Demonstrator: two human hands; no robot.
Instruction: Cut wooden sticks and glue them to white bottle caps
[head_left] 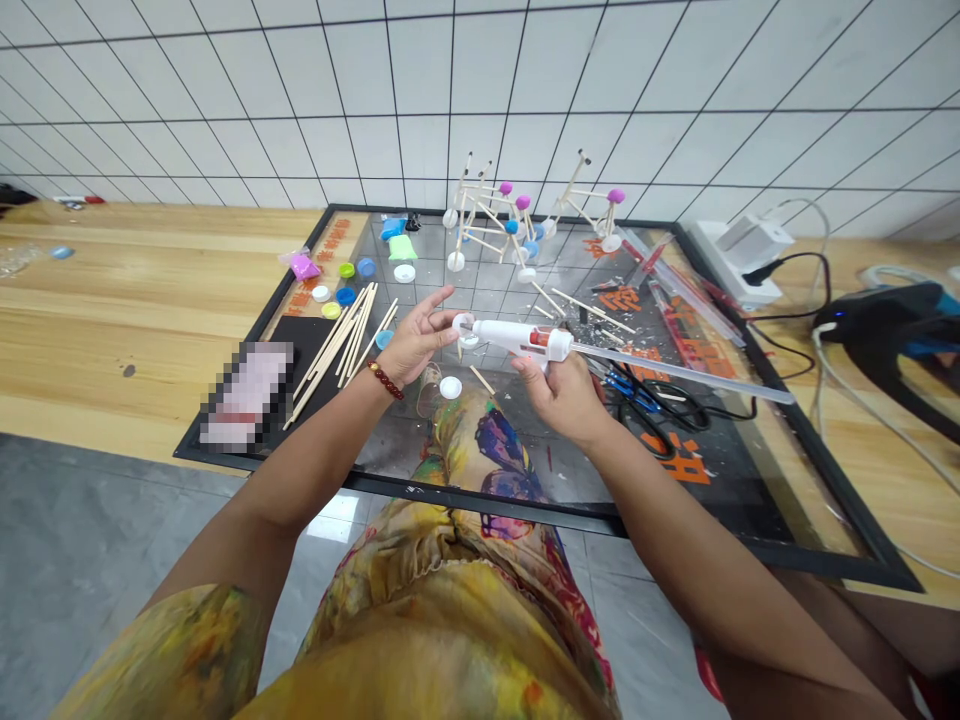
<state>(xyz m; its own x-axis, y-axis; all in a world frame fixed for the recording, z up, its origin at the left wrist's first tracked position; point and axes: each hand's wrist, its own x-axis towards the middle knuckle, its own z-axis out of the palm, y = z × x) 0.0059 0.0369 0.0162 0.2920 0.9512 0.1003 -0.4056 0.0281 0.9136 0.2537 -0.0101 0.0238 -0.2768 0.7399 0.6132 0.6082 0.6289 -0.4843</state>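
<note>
My right hand (566,395) is wrapped round the handle of a white glue gun (517,338), with a long clear glue stick (682,375) sticking out of its back end. The gun's nozzle points left and meets a small white cap (463,324), pinched between the fingers of my left hand (416,340). Below the hands a white cap (450,387) lies on the glass board. Just left of my left hand is a blue cap (384,339), partly hidden, beside a bundle of wooden sticks (341,340).
Stick models (491,225) with coloured balls stand at the back by the tiled wall. Blue-handled scissors (637,395) and a black cable lie right, near a power strip (739,265). A blurred pink object (247,395) lies left; clay packets (401,245) and caps sit behind the sticks.
</note>
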